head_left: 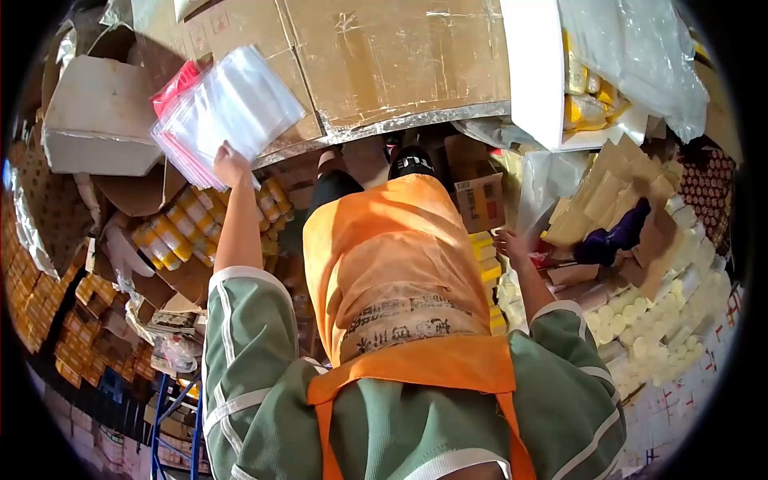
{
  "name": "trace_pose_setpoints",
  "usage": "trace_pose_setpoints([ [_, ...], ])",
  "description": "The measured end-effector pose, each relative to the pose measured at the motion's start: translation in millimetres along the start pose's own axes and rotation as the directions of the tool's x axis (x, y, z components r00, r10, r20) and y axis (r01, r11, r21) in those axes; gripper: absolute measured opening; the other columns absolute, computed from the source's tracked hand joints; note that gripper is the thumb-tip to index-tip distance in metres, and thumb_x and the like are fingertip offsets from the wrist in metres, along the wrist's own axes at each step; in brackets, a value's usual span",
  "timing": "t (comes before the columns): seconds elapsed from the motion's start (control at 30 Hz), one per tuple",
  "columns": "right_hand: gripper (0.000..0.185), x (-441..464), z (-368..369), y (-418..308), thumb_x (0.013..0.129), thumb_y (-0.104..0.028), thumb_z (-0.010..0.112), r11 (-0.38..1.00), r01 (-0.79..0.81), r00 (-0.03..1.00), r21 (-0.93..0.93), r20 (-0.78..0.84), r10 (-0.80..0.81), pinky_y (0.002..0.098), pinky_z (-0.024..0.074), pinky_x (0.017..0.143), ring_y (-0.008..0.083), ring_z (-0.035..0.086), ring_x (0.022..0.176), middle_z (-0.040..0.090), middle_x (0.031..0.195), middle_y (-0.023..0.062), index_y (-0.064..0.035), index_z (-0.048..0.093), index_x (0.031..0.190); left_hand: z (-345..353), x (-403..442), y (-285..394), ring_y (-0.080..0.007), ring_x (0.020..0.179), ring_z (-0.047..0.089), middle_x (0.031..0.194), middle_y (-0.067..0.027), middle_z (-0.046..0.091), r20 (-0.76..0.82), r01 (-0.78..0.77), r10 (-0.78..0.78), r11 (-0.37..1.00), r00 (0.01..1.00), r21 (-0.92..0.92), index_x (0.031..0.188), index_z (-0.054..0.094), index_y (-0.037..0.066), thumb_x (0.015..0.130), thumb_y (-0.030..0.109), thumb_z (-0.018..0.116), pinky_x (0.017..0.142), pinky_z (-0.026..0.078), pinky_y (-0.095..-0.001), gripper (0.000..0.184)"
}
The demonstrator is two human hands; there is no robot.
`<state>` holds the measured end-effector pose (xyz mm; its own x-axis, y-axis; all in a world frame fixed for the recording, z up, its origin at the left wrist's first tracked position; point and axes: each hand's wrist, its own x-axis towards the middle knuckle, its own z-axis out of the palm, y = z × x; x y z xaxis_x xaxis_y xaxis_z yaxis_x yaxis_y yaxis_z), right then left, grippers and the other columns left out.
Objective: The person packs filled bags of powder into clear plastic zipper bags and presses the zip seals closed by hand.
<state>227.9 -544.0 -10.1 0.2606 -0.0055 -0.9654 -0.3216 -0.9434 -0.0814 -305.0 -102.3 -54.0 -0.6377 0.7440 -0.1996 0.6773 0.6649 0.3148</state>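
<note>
My left hand (231,165) is at the near edge of a stack of clear plastic bags (248,100), its fingers closed on that edge. The bags are flat and fanned out over the cardboard-covered table, and pinkish-red edges show along their left side. A red plastic packet (176,86) lies partly beneath them. My right hand (513,245) hangs low on the right, beside my orange apron (392,264). Its fingers are loosely bent and slightly apart, with nothing visible in them. Near it are a cardboard box (480,202) and yellow-and-white packs (486,260).
Cardboard (400,60) covers the table. A white foam box (538,72) holds yellow-wrapped packs at right. Several yellow-and-white packs (188,220) fill a carton below left. Torn cardboard (596,196), a dark purple cloth item (616,238) and pale rolls (632,320) lie at right.
</note>
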Motion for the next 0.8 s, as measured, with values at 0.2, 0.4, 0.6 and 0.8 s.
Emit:
trace_pose_setpoints([
  [0.2, 0.023, 59.8, -0.9, 26.0, 0.093, -0.024, 0.057, 0.991, 0.110, 0.989, 0.081, 0.096, -0.117, 0.0241, 0.0470, 0.058, 0.0129, 0.061, 0.071, 0.065, 0.087, 0.0036, -0.0050, 0.060, 0.107, -74.4, 6.4, -3.3, -0.0177, 0.086, 0.065, 0.098, -0.0107, 0.069, 0.032, -0.099, 0.141, 0.823, 0.989, -0.559, 0.099, 0.066, -0.002, 0.098, 0.015, 0.054, 0.078, 0.052, -0.0283, 0.021],
  [0.4, 0.012, 101.9, 77.2, -69.4, 0.091, -0.009, 0.057, 0.778, 0.582, 0.812, 0.236, -0.128, -0.569, 0.0242, 0.0486, 0.056, 0.0122, 0.059, 0.060, 0.066, 0.077, 0.0037, -0.0047, 0.068, 0.095, -156.0, -88.1, 88.0, -0.0322, 0.109, 0.062, 0.116, -0.0210, 0.062, 0.408, 0.297, 0.220, 0.405, 0.886, -0.865, 0.118, 0.049, -0.004, 0.093, 0.013, 0.064, 0.094, 0.051, -0.0427, 0.034],
  [0.6, 0.041, -89.6, 209.1, -271.6, 0.100, -0.037, 0.044, 0.835, 0.377, 0.528, 0.400, 0.648, -0.549, 0.0342, 0.0477, 0.088, 0.0176, 0.058, 0.103, 0.063, 0.114, 0.0081, -0.0096, 0.054, 0.128, -205.8, -141.4, 135.1, -0.0245, 0.105, 0.060, 0.115, -0.0098, 0.062, 0.335, 0.388, 0.635, 0.061, 0.696, -0.920, 0.123, 0.053, 0.005, 0.099, 0.029, 0.052, 0.093, 0.048, -0.0397, 0.034],
  [0.8, 0.048, -254.9, 251.1, -317.6, 0.100, -0.042, 0.044, 0.556, 0.363, 0.029, 0.748, 0.587, -0.809, 0.0325, 0.0520, 0.085, 0.0179, 0.065, 0.095, 0.067, 0.107, 0.0085, -0.0031, 0.055, 0.125, -214.2, -141.9, 139.3, -0.0226, 0.109, 0.058, 0.123, -0.0111, 0.059, 0.364, 0.392, 0.606, 0.091, 0.708, -0.915, 0.129, 0.051, 0.002, 0.102, 0.033, 0.046, 0.095, 0.048, -0.0397, 0.042],
])
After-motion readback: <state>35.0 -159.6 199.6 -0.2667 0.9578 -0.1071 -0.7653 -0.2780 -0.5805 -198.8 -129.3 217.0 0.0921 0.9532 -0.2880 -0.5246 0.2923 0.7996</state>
